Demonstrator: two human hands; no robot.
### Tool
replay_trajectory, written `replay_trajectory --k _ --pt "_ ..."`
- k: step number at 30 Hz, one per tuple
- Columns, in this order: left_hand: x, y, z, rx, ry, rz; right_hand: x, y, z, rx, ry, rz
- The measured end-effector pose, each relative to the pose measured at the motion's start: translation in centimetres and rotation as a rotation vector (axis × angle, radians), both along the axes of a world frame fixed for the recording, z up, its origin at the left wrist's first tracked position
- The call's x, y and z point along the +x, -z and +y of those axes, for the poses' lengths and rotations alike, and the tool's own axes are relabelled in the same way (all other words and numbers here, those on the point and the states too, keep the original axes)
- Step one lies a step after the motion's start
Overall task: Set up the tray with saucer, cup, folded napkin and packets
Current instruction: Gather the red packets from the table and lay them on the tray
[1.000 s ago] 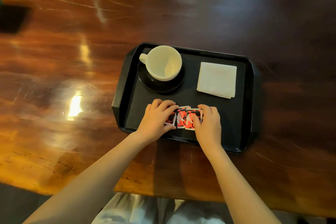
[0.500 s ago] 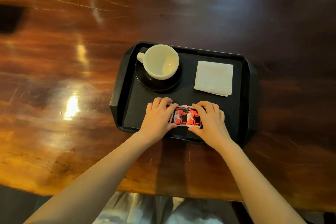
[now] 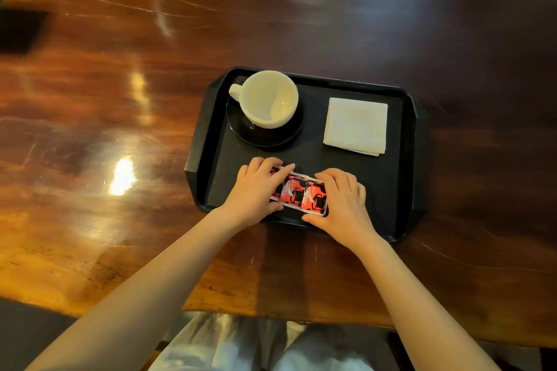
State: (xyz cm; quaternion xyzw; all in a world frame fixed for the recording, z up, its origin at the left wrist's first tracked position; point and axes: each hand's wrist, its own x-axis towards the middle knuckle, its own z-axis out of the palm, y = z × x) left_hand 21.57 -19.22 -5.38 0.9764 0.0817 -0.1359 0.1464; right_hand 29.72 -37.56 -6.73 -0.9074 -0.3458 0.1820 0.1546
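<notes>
- Left grip and right grip bare, as are both forearms down to the frame's lower edge.
- Lap covered by a pale, whitish-grey garment: loose cloth with soft folds.

The one view comes from a camera worn on the person's head, above the near side of the tray, and it looks forward and steeply down. The tray lies a little right of the middle of the frame, close enough that its whole rim is visible. Beyond the tray and to its left, the wide lens takes in a large stretch of the wooden table. On the near side of the tray both forearms enter from the lower corners, and the left hand and right hand hold the packets just below the centre. Nearer than the tray, past the table edge, the person's light clothing reaches the lower border.
</notes>
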Motion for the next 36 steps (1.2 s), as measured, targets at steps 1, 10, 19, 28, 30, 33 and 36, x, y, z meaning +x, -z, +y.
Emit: replay_trajectory --k 1,10,19,28,30,33,36 --pt "-0.2 0.0 0.0 -0.010 -0.021 -0.003 0.0 -0.1 0.0 -0.003 0.005 0.000" --pt "-1.1 -0.1 0.7 -0.054 -0.167 -0.054 0.4 0.1 0.5 -0.026 -0.023 -0.030" --pt "-1.0 -0.1 -0.2 0.006 -0.137 -0.096 1.0 0.4 0.7 -0.026 -0.074 -0.032" --pt "-0.7 0.4 -0.8 0.001 -0.174 -0.109 0.5 0.2 0.7 -0.012 -0.036 -0.032" --pt "-0.7 0.4 -0.9 0.005 -0.174 -0.110 0.6 0.2 0.7 -0.010 -0.032 -0.042" --pt "-0.6 0.4 -1.0 0.005 -0.185 -0.117 0.8 0.2 0.8 -0.010 -0.042 -0.050" --pt "-0.4 0.4 -1.1 0.002 -0.189 -0.129 1.1 0.3 0.7 -0.019 -0.049 -0.054"
